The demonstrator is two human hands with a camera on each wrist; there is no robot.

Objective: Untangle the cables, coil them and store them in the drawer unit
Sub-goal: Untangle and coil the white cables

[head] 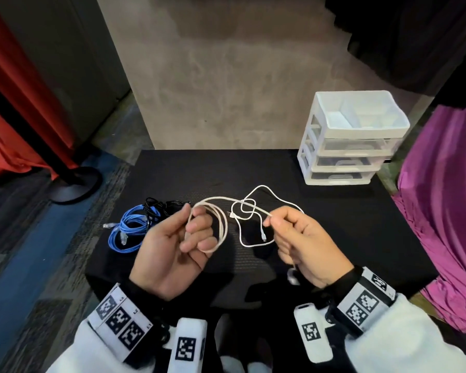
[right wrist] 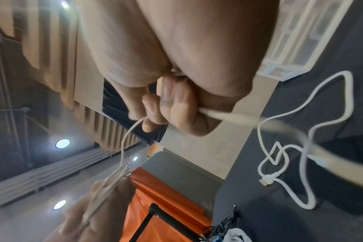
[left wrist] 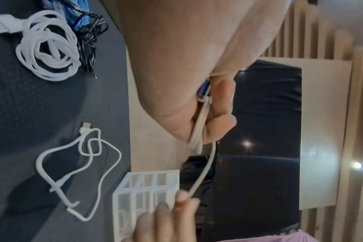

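Head view: both hands are raised above the black table (head: 334, 224), palms turned inward. The left hand (head: 178, 246) has its fingers curled through a loose coil of cream cable (head: 221, 224), thumb pressed on top; the right hand (head: 301, 238) pinches the free run of that same cable between thumb and forefinger, the strand stretched between the two hands. A thin white cable (head: 256, 211) lies knotted on the table just beyond them, a blue cable (head: 127, 227) and a black cable (head: 159, 207) sit bundled to the left, and the white drawer unit (head: 353, 138) stands at the far right corner with its drawers closed. Left wrist view: the fingers (left wrist: 220, 117) clamp several cream loops against the palm, and a coiled thick white cable (left wrist: 48, 47) rests on the table well apart. Right wrist view: the forefinger and thumb (right wrist: 189, 114) squeeze the cream strand, blurred where it leaves the hand.
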